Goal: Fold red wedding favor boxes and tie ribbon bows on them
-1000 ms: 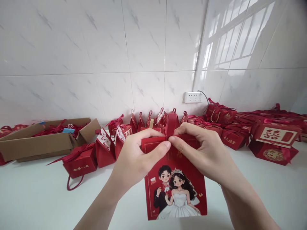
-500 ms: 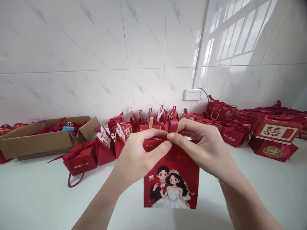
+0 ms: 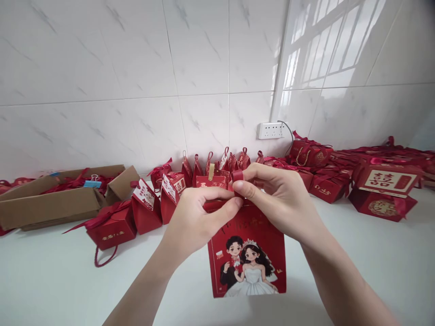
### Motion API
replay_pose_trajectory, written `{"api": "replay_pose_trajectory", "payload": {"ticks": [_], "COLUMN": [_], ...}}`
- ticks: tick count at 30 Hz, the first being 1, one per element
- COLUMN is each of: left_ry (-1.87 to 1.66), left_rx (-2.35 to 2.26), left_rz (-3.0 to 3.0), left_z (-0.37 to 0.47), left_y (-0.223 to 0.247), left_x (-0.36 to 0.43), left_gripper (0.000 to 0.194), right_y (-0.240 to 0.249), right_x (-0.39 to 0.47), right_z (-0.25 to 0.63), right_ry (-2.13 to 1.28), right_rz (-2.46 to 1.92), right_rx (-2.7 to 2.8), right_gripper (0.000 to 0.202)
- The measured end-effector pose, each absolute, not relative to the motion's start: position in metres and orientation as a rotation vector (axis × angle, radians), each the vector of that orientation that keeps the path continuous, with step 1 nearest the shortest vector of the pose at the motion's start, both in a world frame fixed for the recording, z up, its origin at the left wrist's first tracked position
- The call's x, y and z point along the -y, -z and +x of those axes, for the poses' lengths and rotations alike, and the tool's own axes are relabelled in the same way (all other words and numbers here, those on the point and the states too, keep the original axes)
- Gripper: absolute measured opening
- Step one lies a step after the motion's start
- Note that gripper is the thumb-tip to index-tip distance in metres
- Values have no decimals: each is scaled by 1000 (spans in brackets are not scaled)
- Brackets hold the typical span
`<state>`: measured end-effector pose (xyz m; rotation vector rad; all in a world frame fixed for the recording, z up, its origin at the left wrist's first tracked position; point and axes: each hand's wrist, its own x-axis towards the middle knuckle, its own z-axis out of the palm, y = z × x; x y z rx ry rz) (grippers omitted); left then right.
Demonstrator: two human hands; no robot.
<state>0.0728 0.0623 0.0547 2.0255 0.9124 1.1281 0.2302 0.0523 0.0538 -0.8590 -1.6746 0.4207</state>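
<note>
Over desk (image 3: 61,280), left hand (image 3: 197,217) clamped wedding-couple favor box (image 3: 249,271) near top; right hand (image 3: 282,199) pinched ribbon loop (image 3: 238,175); loop at top, fastening unclear.

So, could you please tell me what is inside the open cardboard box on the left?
Dark red ribbon shows inside the cardboard box, near a blue binder clip. The front wall hides whatever lies deeper.

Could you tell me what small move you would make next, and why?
I would probably ease the ribbon loop upright with the right hand, the left hand steadying the red gift bag: the loop looks curled at the right fingertips, and the left fingers pinch near the bag's top.
</note>
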Motion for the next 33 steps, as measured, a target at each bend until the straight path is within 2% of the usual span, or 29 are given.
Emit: {"api": "replay_pose_trajectory", "payload": {"ticks": [4,9,14,19,22,28,33], "left_ry": [-1300,-1502,-1716,-1486,-1244,-1132,-1329], "left_rx": [-978,-1065,-1036,-771,-714,-654,-684], "left_rz": [2097,2002,1734,1527,1540,1647,1683], "left_z": [76,70,57,52,53,62,69], "left_y": [-48,-51,-51,-51,-52,-50,-50], "left_x": [-65,-67,-78,-86,-86,-78,-70], "left_gripper": [16,14,24,53,63,65,66], "right_y": [-52,-57,-62,-59,-58,-55,-44], "right_x": [-58,-54,-54,-72,-87,-104,-113], "right_z": [229,244,258,262,267,268,253], "right_ry": [-364,-380,-634,-710,-841,-1112,-1495], "right_rz": [-874,-977,-1078,-1125,-1096,-1006,-728], "right_rx": [1609,1751,1987,1521,1188,974,936], "right_gripper": [18,34,24,33,39,29,22]}}
